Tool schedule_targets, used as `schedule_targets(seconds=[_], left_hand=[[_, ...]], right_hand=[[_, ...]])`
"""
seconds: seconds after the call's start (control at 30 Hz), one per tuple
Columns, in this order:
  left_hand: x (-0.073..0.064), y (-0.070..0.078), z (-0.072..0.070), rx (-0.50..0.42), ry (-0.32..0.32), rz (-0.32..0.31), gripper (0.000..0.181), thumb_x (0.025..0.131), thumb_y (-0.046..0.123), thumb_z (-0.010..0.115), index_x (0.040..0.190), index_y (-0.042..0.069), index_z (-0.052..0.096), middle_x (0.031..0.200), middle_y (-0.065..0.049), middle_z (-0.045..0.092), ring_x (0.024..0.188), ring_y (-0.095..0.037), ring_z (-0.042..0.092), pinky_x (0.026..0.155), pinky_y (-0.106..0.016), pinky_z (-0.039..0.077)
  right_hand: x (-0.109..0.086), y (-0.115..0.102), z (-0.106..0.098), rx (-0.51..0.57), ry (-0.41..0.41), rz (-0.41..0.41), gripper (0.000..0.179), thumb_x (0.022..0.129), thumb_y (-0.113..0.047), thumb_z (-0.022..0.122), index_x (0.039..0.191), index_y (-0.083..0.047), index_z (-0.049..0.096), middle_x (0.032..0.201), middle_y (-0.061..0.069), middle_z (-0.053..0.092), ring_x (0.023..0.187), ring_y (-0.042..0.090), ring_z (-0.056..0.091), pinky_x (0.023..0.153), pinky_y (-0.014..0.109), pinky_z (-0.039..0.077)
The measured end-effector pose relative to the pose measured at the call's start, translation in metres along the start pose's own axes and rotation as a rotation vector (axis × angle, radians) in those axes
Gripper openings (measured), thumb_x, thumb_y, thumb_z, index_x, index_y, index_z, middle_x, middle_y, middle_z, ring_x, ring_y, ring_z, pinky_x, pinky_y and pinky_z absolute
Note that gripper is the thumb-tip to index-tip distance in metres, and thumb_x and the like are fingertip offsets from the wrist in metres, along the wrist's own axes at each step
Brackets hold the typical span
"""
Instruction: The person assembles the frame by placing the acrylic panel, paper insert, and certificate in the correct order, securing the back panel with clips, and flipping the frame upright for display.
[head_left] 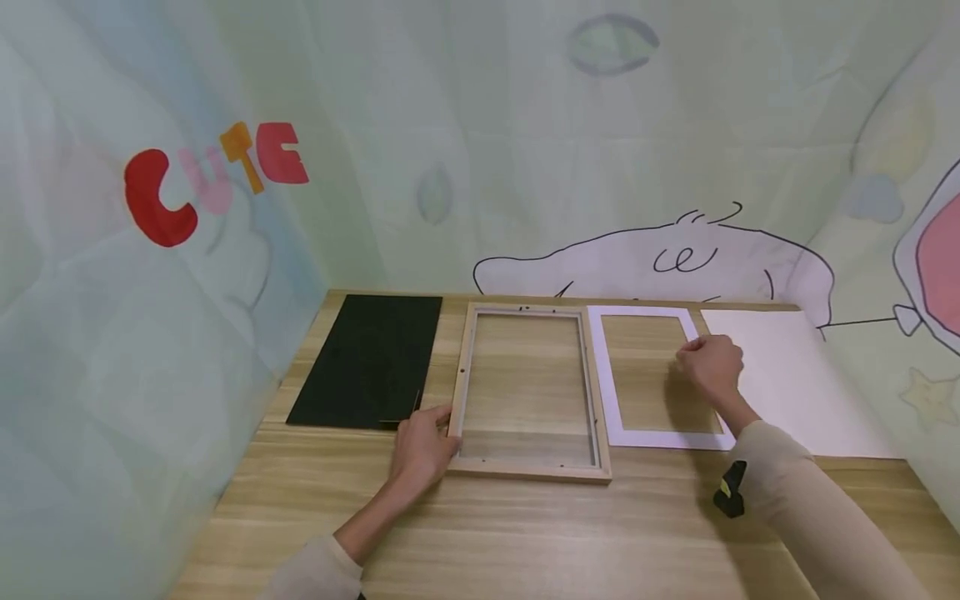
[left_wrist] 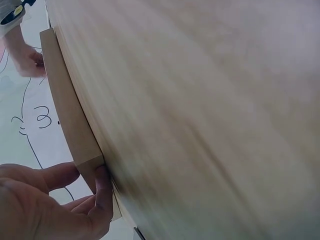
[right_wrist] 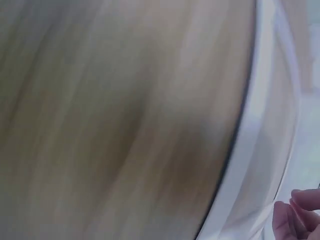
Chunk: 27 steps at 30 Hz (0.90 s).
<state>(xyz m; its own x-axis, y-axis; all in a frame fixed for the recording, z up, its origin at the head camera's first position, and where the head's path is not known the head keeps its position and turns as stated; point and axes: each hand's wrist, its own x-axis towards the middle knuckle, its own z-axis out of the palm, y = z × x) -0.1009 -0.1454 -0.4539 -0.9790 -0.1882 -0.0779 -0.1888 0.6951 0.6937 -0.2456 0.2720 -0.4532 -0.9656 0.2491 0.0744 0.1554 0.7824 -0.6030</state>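
Note:
A light wooden picture frame [head_left: 605, 450] lies on the table with small dark fittings along its edges; the wood grain shows through its middle. My left hand [head_left: 424, 448] grips its near left corner, thumb on one side and fingers curled round the other, as the left wrist view shows. Right of the frame lies a white mat board [head_left: 630, 436] with a rectangular window. Over that board's right side hovers my right hand [head_left: 714, 363], fingers curled in toward the thumb and nothing visible between them. Its fingertips [right_wrist: 283, 220] appear at the right wrist view's lower right.
A black backing board [head_left: 367, 358] lies left of the frame, partly beside my left hand. At the right, a white sheet [head_left: 795, 383] borders the mat board. Printed fabric [head_left: 465, 150] rises behind the wooden table [head_left: 525, 533] and along its sides.

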Motion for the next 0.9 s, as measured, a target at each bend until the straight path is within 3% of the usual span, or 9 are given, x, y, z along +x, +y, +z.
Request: schedule_targets(seconds=[0.1,0.23,0.33,0.43,0.57,0.73,0.9], left_hand=[[-0.002,-0.001,-0.002,0.029,0.016,0.01,0.055,0.079,0.007,0.076,0.133,0.013,0.067,0.13,-0.011,0.07,0.077,-0.017,0.057,0.064,-0.03,0.047],[-0.004,-0.001,-0.004,0.04,0.032,0.02,0.054,0.078,0.007,0.077,0.131,0.013,0.069,0.129,-0.011,0.07,0.088,-0.02,0.06,0.075,-0.035,0.052],[-0.005,-0.001,-0.005,0.026,0.033,0.025,0.054,0.078,0.005,0.075,0.131,0.011,0.069,0.128,-0.012,0.07,0.083,-0.021,0.06,0.067,-0.032,0.05],[-0.005,-0.002,-0.005,0.016,0.033,0.029,0.054,0.077,0.003,0.074,0.13,0.011,0.069,0.128,-0.012,0.071,0.079,-0.02,0.06,0.061,-0.028,0.045],[-0.004,-0.002,-0.003,0.007,0.021,0.015,0.056,0.077,0.003,0.075,0.131,0.012,0.068,0.129,-0.012,0.07,0.075,-0.019,0.058,0.056,-0.026,0.041],[-0.002,-0.002,-0.002,-0.005,0.005,0.001,0.053,0.079,0.006,0.076,0.131,0.012,0.068,0.13,-0.012,0.069,0.067,-0.017,0.054,0.057,-0.026,0.04],[-0.001,-0.001,-0.002,-0.019,-0.002,0.003,0.047,0.083,0.011,0.077,0.13,0.012,0.07,0.125,-0.01,0.072,0.088,-0.016,0.064,0.072,-0.03,0.051]], right_hand=[[0.006,0.019,-0.012,-0.131,0.027,-0.017,0.025,0.091,-0.015,0.062,0.094,0.007,0.075,0.095,0.027,0.074,0.092,0.047,0.065,0.08,0.057,0.049],[0.008,0.026,-0.018,-0.196,-0.064,0.022,0.032,0.09,-0.022,0.067,0.077,0.007,0.068,0.084,0.029,0.07,0.078,0.041,0.063,0.067,0.05,0.05],[0.006,0.026,-0.018,-0.223,-0.111,0.041,0.037,0.088,-0.025,0.069,0.061,-0.002,0.055,0.073,0.02,0.063,0.07,0.033,0.057,0.06,0.043,0.048],[0.006,0.029,-0.016,-0.238,-0.126,0.024,0.037,0.085,-0.022,0.066,0.057,-0.009,0.047,0.072,0.019,0.062,0.069,0.031,0.055,0.059,0.043,0.049],[0.007,0.033,-0.016,-0.262,-0.157,0.026,0.025,0.079,-0.016,0.059,0.058,-0.008,0.048,0.076,0.023,0.065,0.071,0.034,0.058,0.06,0.046,0.05],[0.003,0.034,-0.02,-0.299,-0.237,0.091,0.02,0.081,-0.018,0.053,0.068,-0.003,0.055,0.089,0.028,0.066,0.081,0.038,0.061,0.071,0.051,0.049],[0.0,0.038,-0.026,-0.231,-0.24,0.143,0.025,0.082,-0.018,0.054,0.084,0.006,0.059,0.09,0.028,0.063,0.08,0.037,0.059,0.066,0.047,0.048]])
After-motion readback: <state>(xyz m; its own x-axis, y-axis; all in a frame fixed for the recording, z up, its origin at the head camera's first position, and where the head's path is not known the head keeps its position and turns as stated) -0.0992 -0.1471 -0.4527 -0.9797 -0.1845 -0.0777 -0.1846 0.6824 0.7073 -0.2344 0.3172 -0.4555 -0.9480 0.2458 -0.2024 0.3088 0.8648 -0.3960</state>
